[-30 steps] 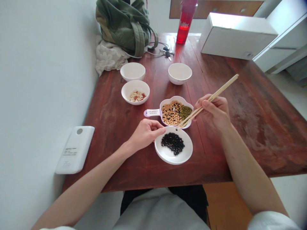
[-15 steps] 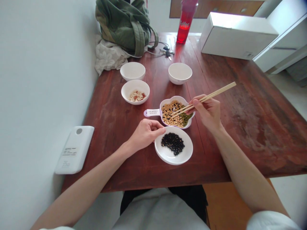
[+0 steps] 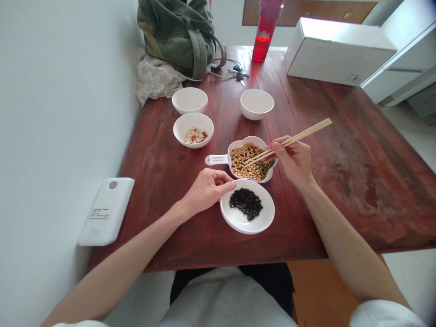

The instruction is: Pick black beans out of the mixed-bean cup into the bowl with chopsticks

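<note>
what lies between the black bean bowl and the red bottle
In the head view: the flower-shaped dish of mixed beans, with the chopsticks' tips over it, then a white bowl nearer the bottle.

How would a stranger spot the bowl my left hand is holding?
On the reddish-brown table, start at the near side. There the left hand holds the rim of a round white bowl. No other round bowl holds black beans.

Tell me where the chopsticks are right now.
In the head view, the chopsticks slant right of centre, held in the right hand, with their tips at the yellow beans in the flower-shaped dish.
</note>
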Available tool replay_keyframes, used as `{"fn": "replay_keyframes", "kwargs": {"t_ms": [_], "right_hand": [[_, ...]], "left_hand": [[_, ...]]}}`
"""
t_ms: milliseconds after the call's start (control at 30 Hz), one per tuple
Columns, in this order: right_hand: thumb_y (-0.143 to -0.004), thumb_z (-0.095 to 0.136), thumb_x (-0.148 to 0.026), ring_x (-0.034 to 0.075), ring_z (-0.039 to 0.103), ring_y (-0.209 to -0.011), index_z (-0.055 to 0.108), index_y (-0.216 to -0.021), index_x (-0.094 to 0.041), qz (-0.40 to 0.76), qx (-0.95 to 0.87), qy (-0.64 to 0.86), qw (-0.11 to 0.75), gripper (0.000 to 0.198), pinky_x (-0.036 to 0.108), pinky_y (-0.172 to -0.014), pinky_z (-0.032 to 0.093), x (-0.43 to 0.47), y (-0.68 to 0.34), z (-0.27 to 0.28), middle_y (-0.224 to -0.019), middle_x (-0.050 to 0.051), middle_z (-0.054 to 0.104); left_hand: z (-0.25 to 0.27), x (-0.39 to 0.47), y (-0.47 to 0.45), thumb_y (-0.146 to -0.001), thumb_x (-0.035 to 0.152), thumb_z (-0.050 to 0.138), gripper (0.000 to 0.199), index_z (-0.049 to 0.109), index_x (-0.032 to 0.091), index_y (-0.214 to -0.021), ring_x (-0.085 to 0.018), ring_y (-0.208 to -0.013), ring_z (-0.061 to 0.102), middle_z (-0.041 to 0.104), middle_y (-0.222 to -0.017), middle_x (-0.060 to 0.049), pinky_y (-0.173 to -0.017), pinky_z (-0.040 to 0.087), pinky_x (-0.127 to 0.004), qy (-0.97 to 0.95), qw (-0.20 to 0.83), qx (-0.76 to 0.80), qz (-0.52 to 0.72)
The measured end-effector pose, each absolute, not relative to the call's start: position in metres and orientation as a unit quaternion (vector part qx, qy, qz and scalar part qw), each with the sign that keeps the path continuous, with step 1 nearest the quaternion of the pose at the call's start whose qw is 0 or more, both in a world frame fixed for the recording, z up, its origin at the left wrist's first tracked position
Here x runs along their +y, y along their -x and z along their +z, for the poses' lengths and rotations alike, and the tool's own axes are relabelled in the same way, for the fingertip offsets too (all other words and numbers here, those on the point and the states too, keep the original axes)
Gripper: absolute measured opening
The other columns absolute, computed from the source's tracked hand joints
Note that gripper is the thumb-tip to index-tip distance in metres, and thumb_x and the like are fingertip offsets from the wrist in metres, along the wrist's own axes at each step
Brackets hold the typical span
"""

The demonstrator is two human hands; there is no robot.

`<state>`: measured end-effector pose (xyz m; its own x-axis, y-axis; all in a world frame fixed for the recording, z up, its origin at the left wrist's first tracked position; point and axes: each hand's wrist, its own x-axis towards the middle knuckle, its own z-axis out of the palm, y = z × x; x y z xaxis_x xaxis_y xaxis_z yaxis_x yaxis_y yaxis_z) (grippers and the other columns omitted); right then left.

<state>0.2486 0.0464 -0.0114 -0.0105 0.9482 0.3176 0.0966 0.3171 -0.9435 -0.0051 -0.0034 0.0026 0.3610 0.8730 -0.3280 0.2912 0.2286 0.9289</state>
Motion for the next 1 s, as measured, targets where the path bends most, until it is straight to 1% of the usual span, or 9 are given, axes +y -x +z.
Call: {"fn": "replay_keyframes", "kwargs": {"t_ms": [133,333,533,667,767,867,1000], "right_hand": [[-0.092,0.068,-0.038,0.016,0.075,-0.061,0.073,-0.088,-0.02,0.382,-0.605,0.434,0.547,0.02,0.025,-0.056,0.065,0.046,-0.249,-0.012,-0.072,0.002,0.075],[-0.09,0.071,-0.034,0.015,0.074,-0.059,0.075,-0.091,-0.02,0.358,-0.626,0.427,0.546,0.015,0.023,-0.055,0.063,0.043,-0.247,-0.013,-0.069,0.001,0.075],[-0.09,0.071,-0.034,0.015,0.074,-0.059,0.076,-0.09,-0.021,0.337,-0.633,0.425,0.553,0.014,0.023,-0.054,0.062,0.04,-0.244,-0.012,-0.068,0.001,0.075],[-0.092,0.069,-0.034,0.015,0.074,-0.059,0.074,-0.087,-0.021,0.35,-0.601,0.408,0.592,0.014,0.026,-0.056,0.064,0.042,-0.248,-0.009,-0.069,0.001,0.073],[-0.093,0.067,-0.037,0.017,0.074,-0.059,0.07,-0.083,-0.023,0.387,-0.576,0.376,0.615,0.018,0.03,-0.055,0.065,0.044,-0.253,-0.006,-0.069,0.0,0.07],[-0.092,0.068,-0.038,0.017,0.074,-0.059,0.069,-0.082,-0.023,0.409,-0.577,0.369,0.603,0.018,0.031,-0.055,0.066,0.043,-0.255,-0.003,-0.069,0.0,0.07],[-0.092,0.068,-0.034,0.017,0.074,-0.06,0.072,-0.085,-0.021,0.367,-0.607,0.4,0.58,0.016,0.028,-0.055,0.064,0.037,-0.249,-0.001,-0.07,0.002,0.073]], "left_hand": [[0.002,-0.003,0.005,-0.084,0.035,0.073,0.026,0.075,0.009,-0.082,-0.005,-0.046,0.047,0.065,-0.06,-0.002,-0.042,0.032,-0.014,-0.571,0.597,0.508,0.244],[0.002,-0.003,0.005,-0.084,0.034,0.073,0.025,0.075,0.01,-0.082,-0.005,-0.046,0.046,0.065,-0.059,-0.001,-0.041,0.032,-0.015,-0.573,0.595,0.508,0.246],[0.001,-0.003,0.005,-0.084,0.035,0.073,0.025,0.075,0.01,-0.081,-0.006,-0.046,0.048,0.066,-0.059,-0.002,-0.042,0.033,-0.015,-0.573,0.592,0.51,0.247],[0.002,-0.003,0.005,-0.084,0.035,0.073,0.025,0.075,0.01,-0.081,-0.005,-0.045,0.046,0.064,-0.057,-0.001,-0.041,0.032,-0.015,-0.574,0.59,0.512,0.247],[0.003,-0.003,0.005,-0.084,0.034,0.073,0.025,0.076,0.01,-0.081,-0.005,-0.045,0.045,0.063,-0.057,0.0,-0.041,0.032,-0.014,-0.571,0.593,0.513,0.245],[0.003,-0.003,0.005,-0.083,0.034,0.073,0.025,0.076,0.01,-0.081,-0.005,-0.046,0.046,0.063,-0.058,-0.001,-0.041,0.032,-0.014,-0.57,0.594,0.513,0.244],[0.002,-0.003,0.005,-0.084,0.036,0.073,0.026,0.075,0.01,-0.081,-0.005,-0.045,0.045,0.062,-0.057,-0.001,-0.042,0.032,-0.015,-0.572,0.594,0.51,0.244]]}}
